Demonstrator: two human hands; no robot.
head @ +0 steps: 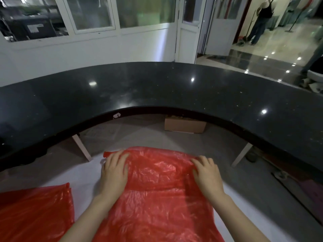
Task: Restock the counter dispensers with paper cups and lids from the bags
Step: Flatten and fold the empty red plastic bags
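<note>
A red plastic bag [157,198] lies flattened on a white surface [83,179] right in front of me. My left hand [114,172] rests on the bag's far left corner with fingers laid nearly straight, pressing it down. My right hand [207,173] sits on the far right corner, its fingers bent and pinching the crinkled plastic. A second red bag [35,212] lies flat at the lower left, apart from both hands. No cups, lids or dispensers show in view.
A curved black stone counter [157,88] arcs across in front of me, above the white surface. A cardboard box [185,125] stands on the floor beneath it. White legs [82,147] support the counter. A person stands far off at the upper right [262,20].
</note>
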